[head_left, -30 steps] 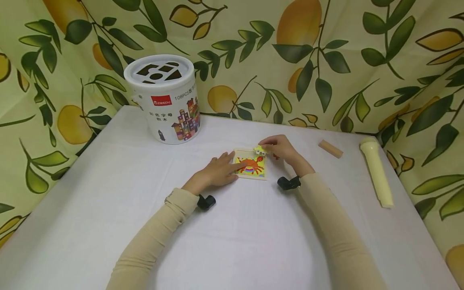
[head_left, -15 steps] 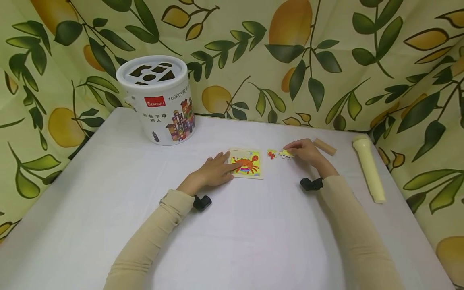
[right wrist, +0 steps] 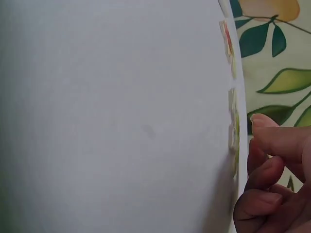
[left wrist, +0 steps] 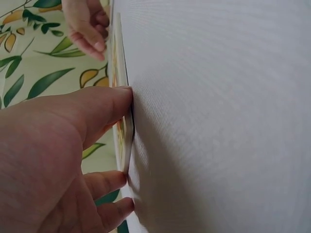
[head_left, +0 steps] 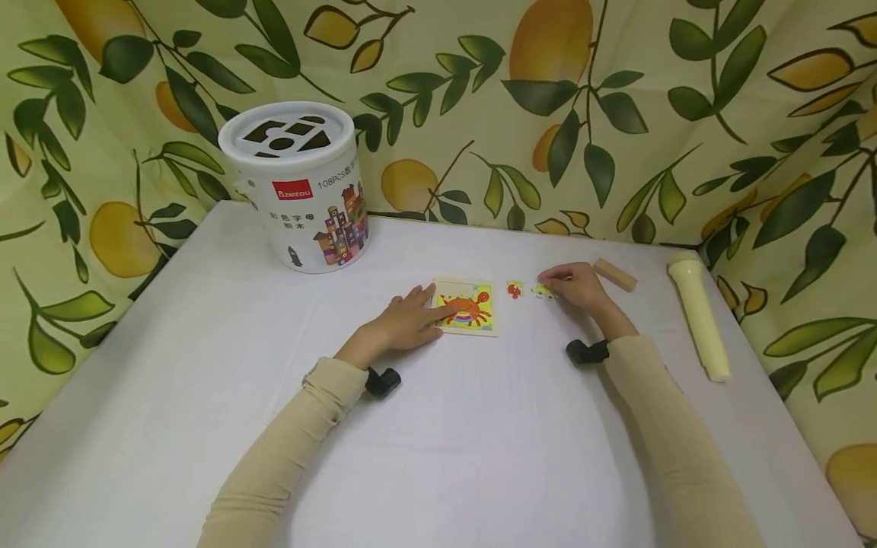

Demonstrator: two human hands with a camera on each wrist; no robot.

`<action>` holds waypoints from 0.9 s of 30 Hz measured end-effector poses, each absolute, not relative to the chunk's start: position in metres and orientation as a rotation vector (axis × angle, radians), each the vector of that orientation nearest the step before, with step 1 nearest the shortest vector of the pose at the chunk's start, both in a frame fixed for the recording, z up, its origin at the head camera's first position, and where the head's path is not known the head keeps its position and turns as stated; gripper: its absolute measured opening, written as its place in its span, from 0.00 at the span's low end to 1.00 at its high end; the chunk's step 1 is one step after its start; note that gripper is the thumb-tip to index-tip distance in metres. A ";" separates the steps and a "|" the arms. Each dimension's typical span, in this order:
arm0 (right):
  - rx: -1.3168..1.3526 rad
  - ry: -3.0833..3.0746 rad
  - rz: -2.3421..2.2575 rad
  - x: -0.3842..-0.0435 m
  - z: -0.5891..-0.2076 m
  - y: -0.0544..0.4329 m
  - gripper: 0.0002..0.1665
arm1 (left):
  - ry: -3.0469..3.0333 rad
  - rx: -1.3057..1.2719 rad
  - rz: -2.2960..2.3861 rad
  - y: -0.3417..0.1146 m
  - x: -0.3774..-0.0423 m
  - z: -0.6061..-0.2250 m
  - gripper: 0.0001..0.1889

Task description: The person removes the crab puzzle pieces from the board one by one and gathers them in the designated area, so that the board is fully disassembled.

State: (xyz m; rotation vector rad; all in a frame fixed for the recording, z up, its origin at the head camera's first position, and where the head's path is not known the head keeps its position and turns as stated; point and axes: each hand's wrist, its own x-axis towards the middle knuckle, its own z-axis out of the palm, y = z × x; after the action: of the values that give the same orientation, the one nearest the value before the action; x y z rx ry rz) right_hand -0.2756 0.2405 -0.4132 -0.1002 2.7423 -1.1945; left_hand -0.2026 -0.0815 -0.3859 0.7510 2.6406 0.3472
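A small square crab jigsaw puzzle (head_left: 466,316) lies flat in its wooden frame on the table. My left hand (head_left: 404,323) rests on its left side, one finger stretched over the crab picture. In the left wrist view, the left thumb and fingertips touch the frame's edge. To the right lies a loose red-and-yellow puzzle piece (head_left: 515,289). Beside it, another yellow puzzle piece (head_left: 543,291) lies on the table, partly covered by my right hand (head_left: 578,285). The right wrist view has the right fingers loosely bent just above that piece, with nothing visible between them.
A white lidded block bucket (head_left: 294,190) stands at the back left. Behind the right hand lies a wooden block (head_left: 614,274), and a cream-coloured rod-like object (head_left: 700,316) lies farther right. A patterned cloth (head_left: 438,114) hangs behind the table.
My right hand carried the yellow piece from the puzzle's upper right corner to the right, set it down beside the red piece, and let go. The left hand has stayed on the puzzle.
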 end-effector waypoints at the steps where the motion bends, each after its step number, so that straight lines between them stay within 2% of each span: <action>1: -0.105 2.736 -1.195 -0.275 -0.412 0.237 0.14 | 2.639 0.754 0.344 -0.081 -0.203 -0.386 0.26; 13: -0.384 2.668 -1.028 -0.271 -0.404 0.157 0.11 | 2.641 0.749 0.304 -0.079 -0.206 -0.391 0.27; 27: -0.457 2.695 -0.970 -0.268 -0.406 0.143 0.09 | 2.655 0.747 0.284 -0.080 -0.206 -0.391 0.27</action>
State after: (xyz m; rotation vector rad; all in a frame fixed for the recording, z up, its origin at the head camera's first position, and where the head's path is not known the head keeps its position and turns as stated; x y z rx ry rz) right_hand -0.2678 0.1429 -0.4061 -0.4571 2.6947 -0.9698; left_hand -0.2061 -0.0801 -0.3906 0.7470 2.6551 0.2840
